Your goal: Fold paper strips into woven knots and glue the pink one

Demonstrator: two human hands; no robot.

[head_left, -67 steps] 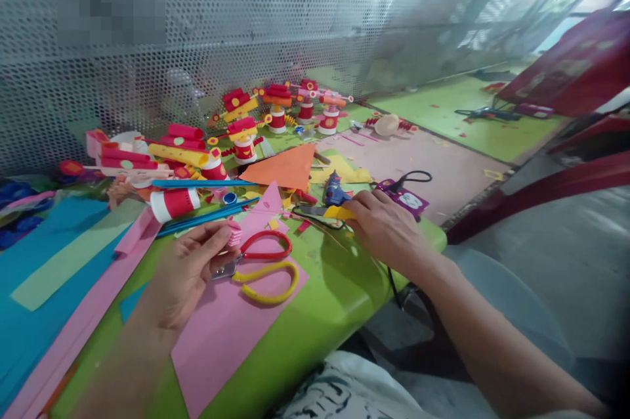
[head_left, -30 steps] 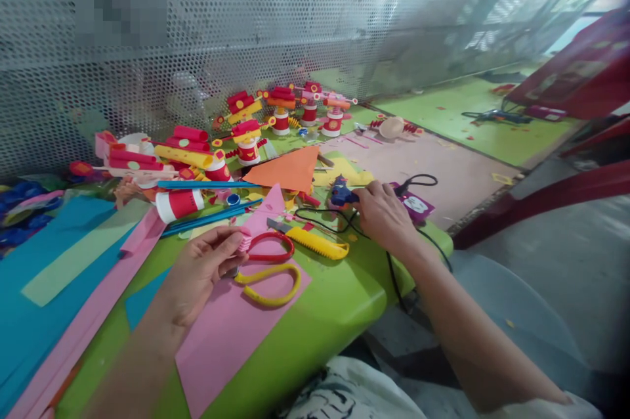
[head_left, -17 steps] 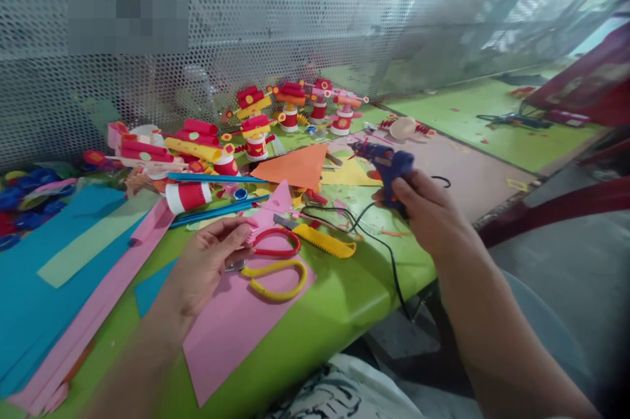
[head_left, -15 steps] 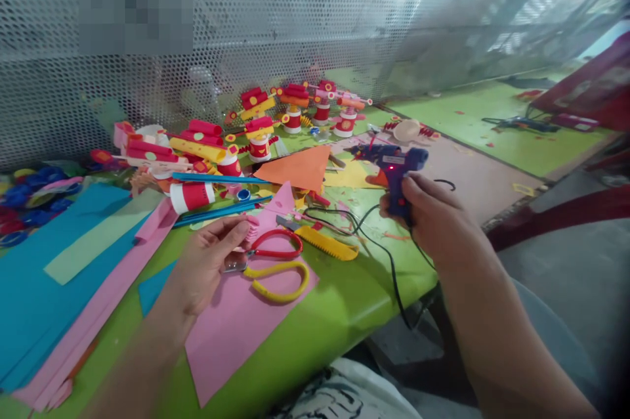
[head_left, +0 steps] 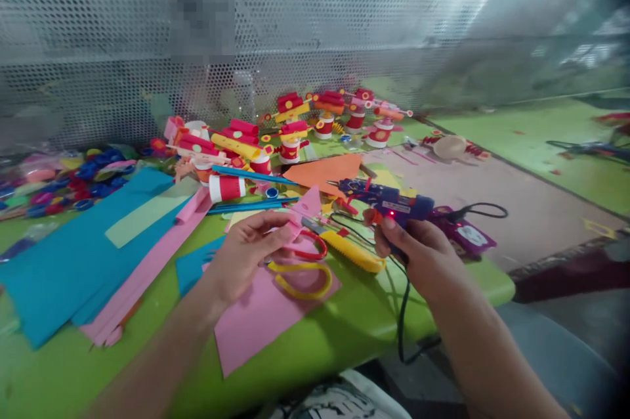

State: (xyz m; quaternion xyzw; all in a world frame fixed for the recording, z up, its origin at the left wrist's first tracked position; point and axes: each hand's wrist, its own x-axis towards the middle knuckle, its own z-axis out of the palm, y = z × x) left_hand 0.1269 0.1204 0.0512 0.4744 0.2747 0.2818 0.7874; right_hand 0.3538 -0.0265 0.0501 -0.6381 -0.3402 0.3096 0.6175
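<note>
My left hand (head_left: 246, 255) pinches a small pink paper piece (head_left: 294, 230) between thumb and fingers; its exact shape is partly hidden. A blue hot glue gun (head_left: 406, 203) with a lit red light is gripped in my right hand (head_left: 420, 245), its nozzle pointing left over an orange paper sheet (head_left: 319, 171). Just below my left fingertips lie scissors with one red and one yellow handle loop (head_left: 315, 294), on a pink sheet (head_left: 251, 340). Between the hands rests a yellow-handled cutter (head_left: 357, 253).
Red, yellow and white paper-cup models (head_left: 290, 150) line the mesh wall (head_left: 315, 12). Blue sheets (head_left: 63, 261), pink strips (head_left: 147, 274) and bottle caps (head_left: 93, 176) lie left. A purple box (head_left: 467, 238) with a cable stands behind my right hand; the glue gun's black cord (head_left: 404, 320) hangs over the table edge.
The glue gun has come lower and closer to my left hand, its nozzle still pointing left. The view has turned left, and the purple box now shows behind my right hand.
</note>
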